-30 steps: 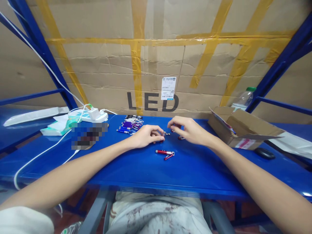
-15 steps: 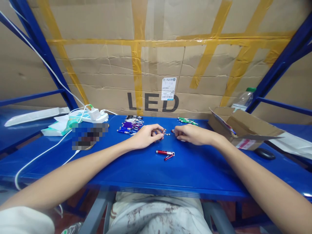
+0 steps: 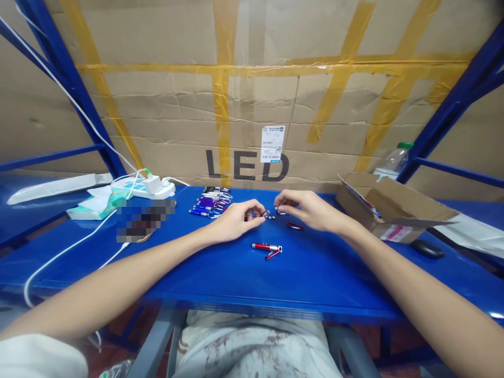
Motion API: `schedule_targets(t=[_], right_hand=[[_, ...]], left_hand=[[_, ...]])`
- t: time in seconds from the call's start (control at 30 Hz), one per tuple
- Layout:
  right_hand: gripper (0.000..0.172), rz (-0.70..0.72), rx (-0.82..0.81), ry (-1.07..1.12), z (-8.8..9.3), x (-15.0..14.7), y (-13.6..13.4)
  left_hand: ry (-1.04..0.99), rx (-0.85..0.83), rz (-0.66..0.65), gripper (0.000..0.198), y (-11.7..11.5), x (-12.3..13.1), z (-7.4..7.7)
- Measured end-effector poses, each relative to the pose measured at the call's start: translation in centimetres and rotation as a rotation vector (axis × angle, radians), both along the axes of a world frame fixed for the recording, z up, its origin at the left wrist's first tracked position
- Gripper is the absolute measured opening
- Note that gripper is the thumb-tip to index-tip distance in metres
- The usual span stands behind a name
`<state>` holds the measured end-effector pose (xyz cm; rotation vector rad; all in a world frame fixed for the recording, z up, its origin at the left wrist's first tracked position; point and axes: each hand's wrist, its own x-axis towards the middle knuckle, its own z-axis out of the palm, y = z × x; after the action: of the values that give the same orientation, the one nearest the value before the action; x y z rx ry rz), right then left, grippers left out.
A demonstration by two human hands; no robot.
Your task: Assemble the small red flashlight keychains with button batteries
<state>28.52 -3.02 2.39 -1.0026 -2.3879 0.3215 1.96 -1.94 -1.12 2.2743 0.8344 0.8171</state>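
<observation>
My left hand [image 3: 241,220] is closed around a small red-and-silver tube part [image 3: 265,213], mostly hidden by the fingers. Beside its fingertips lie a few tiny round silver cells [image 3: 271,217]. My right hand [image 3: 306,209] pinches thumb and fingers together over a small red-and-silver piece [image 3: 280,212]; what sits between the fingertips is too small to make out. Below that hand rests a dark red carabiner [image 3: 295,226]. Nearer to me lies a red mini flashlight [image 3: 264,246] with a red carabiner attached.
Several mini flashlights [image 3: 207,202] in blue, purple, silver and black lie in a row at the left. An open cardboard box [image 3: 397,210], a black mouse [image 3: 428,249] and a bottle [image 3: 394,159] are at right. A power strip [image 3: 147,186] and white cables stand left.
My right hand has lifted and shifted slightly up, its fingers less curled, uncovering the dark red carabiner and now covering the green flashlights behind it. My left hand stays nearly still.
</observation>
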Motion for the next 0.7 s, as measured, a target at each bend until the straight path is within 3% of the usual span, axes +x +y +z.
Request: schedule_targets(t=[0.2, 0.5, 0.7], right_hand=[[0.017, 0.079, 0.022, 0.053, 0.2, -1.2, -0.8], [0.018, 0.065, 0.028, 0.216, -0.9, -2.3, -0.8], [0.021, 0.069, 0.048, 0.226, -0.9, -2.5, -1.2]], left_hand=[[-0.049, -0.066, -0.044, 0.034, 0.1, 0.2, -0.1], [-0.241, -0.556, -0.129, 0.057, -0.3, 0.6, 0.5], [-0.3, -0.79, -0.17, 0.054, -0.6, 0.4, 0.9]])
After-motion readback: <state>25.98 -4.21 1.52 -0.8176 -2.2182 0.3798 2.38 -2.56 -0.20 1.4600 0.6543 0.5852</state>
